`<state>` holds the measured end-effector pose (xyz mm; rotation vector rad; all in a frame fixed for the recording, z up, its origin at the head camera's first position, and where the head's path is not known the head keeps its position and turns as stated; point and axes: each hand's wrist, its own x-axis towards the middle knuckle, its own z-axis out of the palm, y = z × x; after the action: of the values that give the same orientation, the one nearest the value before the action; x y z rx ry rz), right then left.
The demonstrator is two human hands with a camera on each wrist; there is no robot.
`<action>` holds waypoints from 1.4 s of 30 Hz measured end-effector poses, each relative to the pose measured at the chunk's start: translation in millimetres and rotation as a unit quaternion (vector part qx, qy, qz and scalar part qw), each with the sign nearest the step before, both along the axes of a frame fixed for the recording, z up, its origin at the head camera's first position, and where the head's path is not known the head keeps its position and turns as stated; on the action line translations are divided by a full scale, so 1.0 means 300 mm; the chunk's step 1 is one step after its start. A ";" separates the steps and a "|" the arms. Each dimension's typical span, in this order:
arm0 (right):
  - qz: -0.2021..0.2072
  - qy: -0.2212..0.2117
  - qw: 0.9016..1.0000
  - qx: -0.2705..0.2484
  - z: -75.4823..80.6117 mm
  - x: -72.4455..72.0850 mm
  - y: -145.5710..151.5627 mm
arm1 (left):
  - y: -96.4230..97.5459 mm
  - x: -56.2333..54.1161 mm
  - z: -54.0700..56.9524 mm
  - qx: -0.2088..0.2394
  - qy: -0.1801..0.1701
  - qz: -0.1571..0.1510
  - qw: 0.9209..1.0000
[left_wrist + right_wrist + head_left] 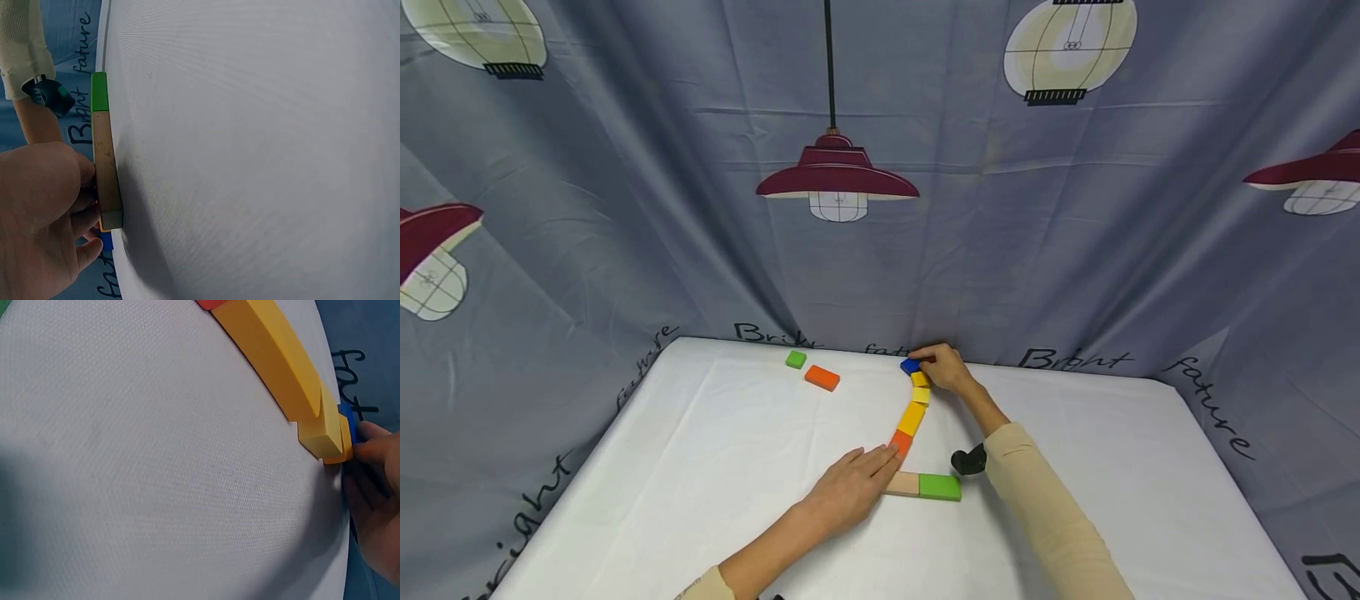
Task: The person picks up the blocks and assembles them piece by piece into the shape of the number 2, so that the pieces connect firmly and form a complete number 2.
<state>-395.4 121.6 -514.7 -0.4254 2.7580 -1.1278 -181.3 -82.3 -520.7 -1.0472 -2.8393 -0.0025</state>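
Observation:
A curved row of toy blocks runs over the white table. At its far end my right hand pinches a blue block, beside a small yellow-orange block. Nearer follow a small yellow block, a longer yellow block and an orange block. My left hand rests with extended fingers against the orange block and a plain wooden block, covering part of both. A green block touches the wooden block's right end. In the right wrist view, fingers partly hide the blue block.
A small green block and an orange block lie apart at the table's back left. A dark device sits on the right wrist. Behind the white table hangs a grey-blue curtain printed with lamps.

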 end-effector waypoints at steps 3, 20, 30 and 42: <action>0.002 -0.002 1.000 -0.003 -0.005 0.000 0.001 | 0.002 0.001 -0.002 -0.001 0.000 0.000 1.000; 0.006 0.006 1.000 -0.002 -0.014 -0.002 0.006 | 0.012 0.005 0.006 -0.005 -0.004 0.000 1.000; 0.033 0.045 0.998 -0.009 -0.007 0.025 0.010 | 0.011 0.006 0.008 -0.006 -0.014 0.001 1.000; 0.153 0.149 0.950 0.228 -0.022 0.070 0.046 | 0.002 -0.002 0.017 -0.010 -0.008 0.003 1.000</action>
<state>-374.4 135.3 -521.2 -0.9794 2.9302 -0.3586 -181.9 -81.7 -515.6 -1.0488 -2.8624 0.0191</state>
